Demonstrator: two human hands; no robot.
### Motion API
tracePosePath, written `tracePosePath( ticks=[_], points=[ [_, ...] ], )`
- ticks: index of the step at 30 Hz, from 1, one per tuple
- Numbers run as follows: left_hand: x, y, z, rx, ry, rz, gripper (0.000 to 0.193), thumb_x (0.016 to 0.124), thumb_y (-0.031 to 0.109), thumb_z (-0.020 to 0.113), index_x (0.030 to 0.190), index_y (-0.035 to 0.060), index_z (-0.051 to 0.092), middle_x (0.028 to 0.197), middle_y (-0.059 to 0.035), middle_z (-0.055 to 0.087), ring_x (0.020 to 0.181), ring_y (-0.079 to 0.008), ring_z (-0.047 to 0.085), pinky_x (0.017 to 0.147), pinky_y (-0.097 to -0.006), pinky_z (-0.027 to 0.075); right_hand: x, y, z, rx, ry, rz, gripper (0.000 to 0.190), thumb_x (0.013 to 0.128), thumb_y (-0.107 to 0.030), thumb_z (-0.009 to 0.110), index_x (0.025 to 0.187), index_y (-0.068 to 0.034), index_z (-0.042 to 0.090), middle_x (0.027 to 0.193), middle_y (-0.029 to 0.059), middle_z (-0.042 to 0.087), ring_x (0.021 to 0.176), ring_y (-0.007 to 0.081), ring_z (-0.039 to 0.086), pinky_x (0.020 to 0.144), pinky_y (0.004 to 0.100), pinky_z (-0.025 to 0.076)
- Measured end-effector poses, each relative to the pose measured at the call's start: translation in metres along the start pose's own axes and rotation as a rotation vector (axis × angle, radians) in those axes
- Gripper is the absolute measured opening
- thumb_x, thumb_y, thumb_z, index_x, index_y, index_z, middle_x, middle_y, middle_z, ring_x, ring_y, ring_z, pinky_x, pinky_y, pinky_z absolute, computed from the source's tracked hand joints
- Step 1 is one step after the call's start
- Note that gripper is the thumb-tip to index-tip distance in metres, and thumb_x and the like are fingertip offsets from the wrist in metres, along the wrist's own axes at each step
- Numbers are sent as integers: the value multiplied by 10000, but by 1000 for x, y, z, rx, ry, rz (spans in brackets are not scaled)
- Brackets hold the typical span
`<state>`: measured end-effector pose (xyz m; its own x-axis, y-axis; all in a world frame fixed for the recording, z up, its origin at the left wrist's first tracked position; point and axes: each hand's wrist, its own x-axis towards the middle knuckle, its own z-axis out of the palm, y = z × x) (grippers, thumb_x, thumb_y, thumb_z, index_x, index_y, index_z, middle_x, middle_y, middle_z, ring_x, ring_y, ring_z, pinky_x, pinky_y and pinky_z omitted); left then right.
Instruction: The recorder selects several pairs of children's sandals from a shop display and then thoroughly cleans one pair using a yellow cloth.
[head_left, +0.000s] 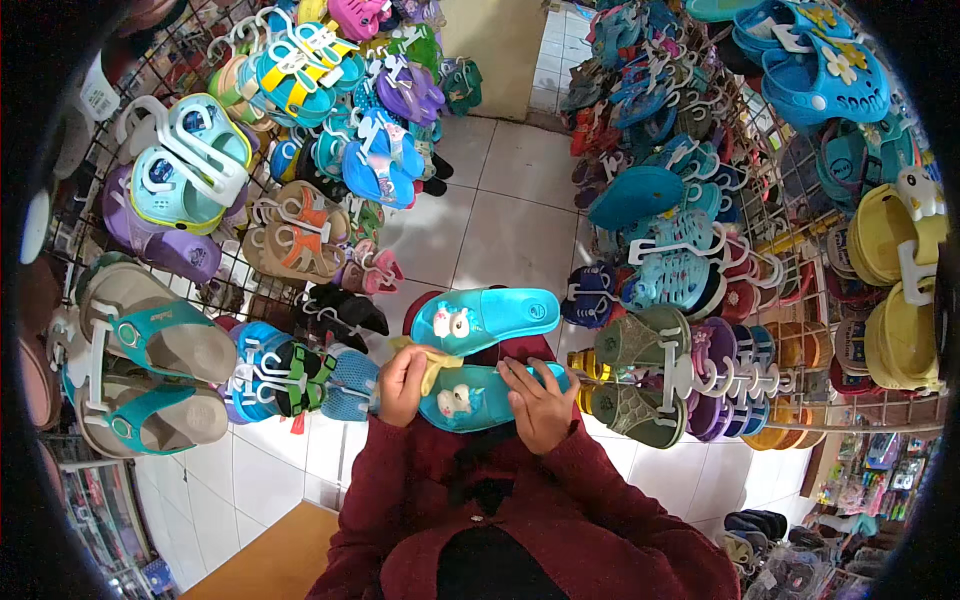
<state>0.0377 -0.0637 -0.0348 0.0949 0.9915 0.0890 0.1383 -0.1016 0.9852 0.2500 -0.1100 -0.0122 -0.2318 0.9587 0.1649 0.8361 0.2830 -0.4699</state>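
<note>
A pair of turquoise slide sandals lies side by side before me, each with a white unicorn figure on its strap. My left hand (403, 384) grips a yellow cloth (437, 363), whose loose end reaches between the two straps. On the nearer slide (469, 397), the fingers of my right hand (536, 401) rest spread over the heel end. The farther slide (517, 313) has its heel pointing right, and neither hand is on its heel. Dark red cloth shows beneath the pair.
Wire grid racks (810, 247) flank both sides, hung with sandals and clogs on white plastic hangers. Thong sandals (157, 341) hang close on the left, olive sandals (641, 375) close on the right. A tiled floor (502, 232) runs between. A brown wooden surface (262, 555) stands at lower left.
</note>
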Motion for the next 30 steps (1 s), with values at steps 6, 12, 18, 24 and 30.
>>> tracePosePath(
  ticks=[6,12,18,24,30],
  points=[
    [16,24,8,487,-379,319,217,846,177,526,1007,180,672,1098,-32,599,1182,-231,420,999,-396,264,2,11,-2,86,-33,51,406,889,-235,423,1276,-122,463,1320,49,456,1191,264,426,962,534,208],
    [6,14,3,532,-216,393,185,812,180,547,938,158,681,978,-50,628,1047,-222,504,901,-388,337,13,19,-4,-126,-139,82,454,913,-311,375,1340,-156,378,1462,51,228,1361,276,152,1011,608,104],
    [-1,-4,-13,423,35,276,179,808,123,525,898,81,675,994,-97,606,1001,-240,518,875,-376,356,10,21,6,-118,-101,87,486,906,-320,357,1364,-159,341,1460,51,236,1358,299,152,1028,588,108],
    [27,21,7,349,-255,317,193,845,119,509,951,86,667,984,-86,610,1005,-231,498,898,-344,339,9,22,6,-97,-104,65,495,912,-339,346,1371,-156,324,1457,50,241,1357,290,156,1041,559,108],
    [23,3,-13,398,-371,265,148,819,135,562,890,48,658,931,-87,613,903,-246,549,807,-357,416,11,22,4,-47,-121,87,503,915,-348,329,1371,-136,320,1455,56,244,1360,294,145,1047,554,101]
  ],
)
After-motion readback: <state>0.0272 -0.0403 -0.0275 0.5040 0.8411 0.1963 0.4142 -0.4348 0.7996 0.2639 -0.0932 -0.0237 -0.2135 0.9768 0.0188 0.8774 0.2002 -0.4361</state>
